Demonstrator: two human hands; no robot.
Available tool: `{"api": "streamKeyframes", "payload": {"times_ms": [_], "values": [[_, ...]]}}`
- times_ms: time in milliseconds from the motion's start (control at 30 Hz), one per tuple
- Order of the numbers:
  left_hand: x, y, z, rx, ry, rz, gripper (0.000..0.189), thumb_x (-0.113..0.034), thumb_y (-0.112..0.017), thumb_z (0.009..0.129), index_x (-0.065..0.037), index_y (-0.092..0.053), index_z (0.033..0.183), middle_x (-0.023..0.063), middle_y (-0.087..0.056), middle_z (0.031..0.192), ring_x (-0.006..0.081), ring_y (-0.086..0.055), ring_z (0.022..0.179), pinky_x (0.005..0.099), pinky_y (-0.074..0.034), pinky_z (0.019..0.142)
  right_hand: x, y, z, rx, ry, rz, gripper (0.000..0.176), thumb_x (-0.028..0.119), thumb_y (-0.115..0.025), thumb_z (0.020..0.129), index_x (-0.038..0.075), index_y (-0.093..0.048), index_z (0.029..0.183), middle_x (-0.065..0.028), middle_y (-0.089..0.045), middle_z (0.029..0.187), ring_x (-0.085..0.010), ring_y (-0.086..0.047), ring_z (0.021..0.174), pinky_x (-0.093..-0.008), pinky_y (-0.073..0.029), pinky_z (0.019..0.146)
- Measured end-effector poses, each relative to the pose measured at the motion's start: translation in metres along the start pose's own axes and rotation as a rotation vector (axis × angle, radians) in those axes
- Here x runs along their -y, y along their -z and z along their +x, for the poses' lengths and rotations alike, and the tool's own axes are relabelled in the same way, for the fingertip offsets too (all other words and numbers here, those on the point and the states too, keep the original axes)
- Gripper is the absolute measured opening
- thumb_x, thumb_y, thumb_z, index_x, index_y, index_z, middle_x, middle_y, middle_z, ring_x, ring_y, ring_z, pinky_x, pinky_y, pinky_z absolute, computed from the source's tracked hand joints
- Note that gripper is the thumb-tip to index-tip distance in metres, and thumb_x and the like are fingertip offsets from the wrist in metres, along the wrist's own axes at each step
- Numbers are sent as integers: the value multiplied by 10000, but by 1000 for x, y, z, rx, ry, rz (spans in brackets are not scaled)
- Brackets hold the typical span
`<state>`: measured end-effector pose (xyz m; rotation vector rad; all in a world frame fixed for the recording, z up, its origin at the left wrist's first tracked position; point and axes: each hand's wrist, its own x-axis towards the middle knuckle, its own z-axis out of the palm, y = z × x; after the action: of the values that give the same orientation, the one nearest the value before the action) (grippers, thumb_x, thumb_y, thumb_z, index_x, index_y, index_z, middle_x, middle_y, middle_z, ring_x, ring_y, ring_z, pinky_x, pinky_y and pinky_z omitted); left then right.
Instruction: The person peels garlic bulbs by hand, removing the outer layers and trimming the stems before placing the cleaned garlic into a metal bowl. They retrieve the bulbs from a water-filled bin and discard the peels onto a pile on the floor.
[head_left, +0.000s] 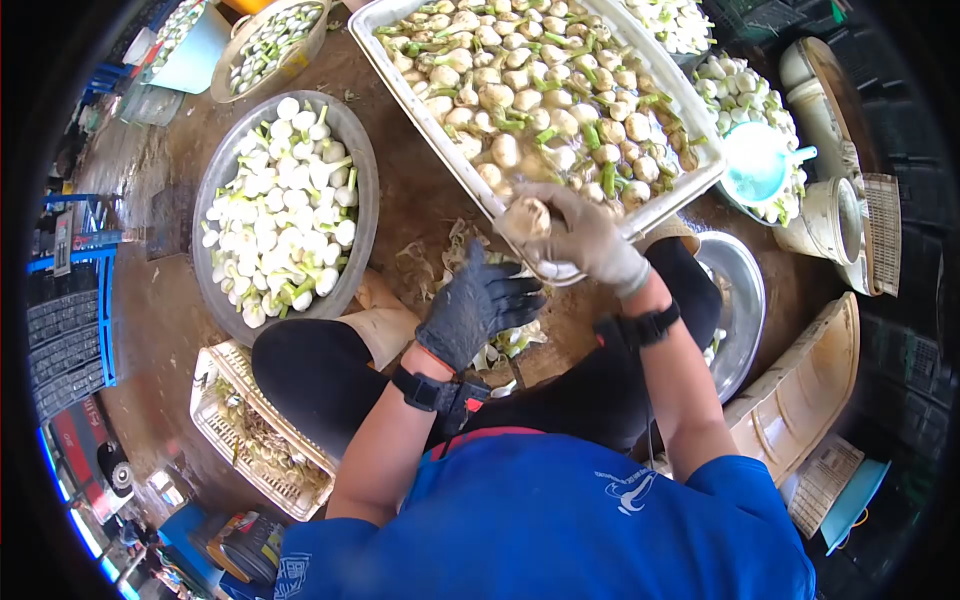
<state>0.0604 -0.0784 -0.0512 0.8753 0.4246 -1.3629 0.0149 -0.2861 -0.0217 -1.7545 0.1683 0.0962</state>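
My right hand, in a pale, dirty glove, grips an unpeeled garlic bulb above the near corner of a white tub. Inside that tub, brownish garlic bulbs with short green stems sit in murky water. Lower and to the left, my left hand wears a dark glove; its fingers are apart and nothing shows in them. Scattered peelings lie on the floor beneath it. To the left stands a grey oval basin heaped with white, peeled garlic bulbs.
A cream plastic crate with husks stands by my left knee. On the right are a metal basin, a white bucket, and a turquoise scoop resting on more peeled bulbs. A round basket of bulbs stands at the upper left.
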Motion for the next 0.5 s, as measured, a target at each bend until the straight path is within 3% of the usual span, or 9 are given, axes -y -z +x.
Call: {"api": "streamKeyframes", "payload": {"times_ms": [67,100,167,267,300,367,400,433,500], "values": [[5,-16,-3,86,-1152,1558,440,-270,-641,918,-27,-496,1256,128,-637,1094,238,-650,943,350,-543,837,10,-21,-28,104,53,211,688,142,-818,738,14,-501,1334,-89,-561,1294,-185,-518,1203,-313,-375,1049],[5,-26,-22,56,-970,898,551,-230,-751,821,-7,-485,1250,135,-646,1098,243,-648,975,367,-532,855,26,-31,-41,108,57,199,693,128,-815,738,10,-498,1342,-110,-550,1331,-203,-498,1236,-320,-362,1064],[3,-33,-44,25,-710,896,442,-45,-704,827,-15,-500,1219,129,-655,1107,213,-645,998,341,-519,874,30,-43,-57,-25,195,77,579,95,-782,774,26,-554,1302,-121,-567,1315,-222,-515,1231,-316,-379,1050],[12,-22,-55,-160,-871,1235,464,-77,-721,828,-6,-486,1222,125,-665,1083,213,-646,1002,345,-513,888,32,-60,-76,-449,195,-33,236,83,-743,810,2,-707,1028,-127,-666,1150,-198,-627,1084,-303,-483,921],[16,-20,-59,-166,-872,1242,464,-77,-721,828,-6,-486,1222,125,-665,1083,213,-646,1002,345,-513,888,40,-64,-78,-449,200,-26,236,83,-743,810,2,-707,1028,-127,-666,1150,-198,-627,1084,-303,-483,921],[24,-19,-64,-73,-906,984,455,-63,-703,847,22,-470,1229,131,-669,1073,225,-648,1001,352,-505,911,57,-71,-81,-462,385,-394,175,52,-732,797,18,-716,967,-121,-706,1011,-230,-693,910,-302,-547,784],[24,-12,-66,-95,-837,1154,390,-165,-589,956,22,-452,1269,143,-632,1149,228,-627,1047,355,-498,951,62,-75,-79,-508,511,-427,152,40,-730,778,40,-716,929,-108,-711,945,-263,-702,820,-313,-564,709],[29,-7,-61,-97,-847,1156,390,-165,-589,956,22,-452,1269,143,-632,1149,228,-627,1047,355,-498,951,65,-78,-79,-509,520,-428,152,40,-730,778,40,-716,929,-108,-711,945,-263,-702,820,-313,-564,709],[37,-3,-56,459,-655,-57,358,-256,-407,1041,-3,-459,1289,147,-587,1213,233,-601,1093,368,-499,978,70,-82,-81,-459,467,-586,157,57,-745,756,55,-716,910,-87,-712,957,-260,-701,840,-319,-563,712]]}}
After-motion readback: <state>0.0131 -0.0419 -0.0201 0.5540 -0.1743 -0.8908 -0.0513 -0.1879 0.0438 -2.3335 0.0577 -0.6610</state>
